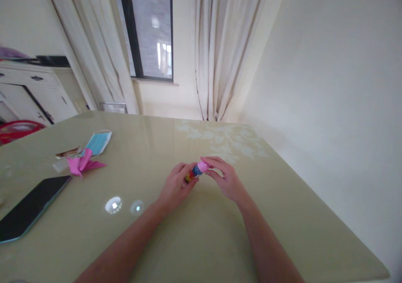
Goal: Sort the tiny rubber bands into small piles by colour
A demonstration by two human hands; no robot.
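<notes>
Single head view, both bare hands over the pale green desk (194, 237), right of the middle of the scene. Left hand (176, 185): fingers curled round a small bottle (193, 173), gripping its body; bottle has a multicoloured label with red, yellow and blue patches, print too small to read. Right hand (228, 181): thumb and fingers pinching the pink cap (202, 166) at the bottle's upper end. Bottle tilted, cap end pointing up and toward the right hand; its lower end partly hidden by the left hand, so contact with the desk cannot be told.

Desk, left side: dark flat device (34, 207) with a thin light-coloured edge, lying flat, well apart from the left hand. Just beyond it, a pink crumpled or folded piece (82, 163), material unclear. Behind the pink piece, a blue face mask (99, 143) with a white edge and ear loop; beside these, a narrow brownish packet (67, 153) and a small translucent item (60, 165), identity unclear. Two bright reflections between device and left forearm. White floral pattern (226, 140) on the desk surface beyond the right hand.

Background: window (153, 32) between pale curtains (216, 44); white cabinet (34, 88) at far left, red object (21, 129) in front of it
</notes>
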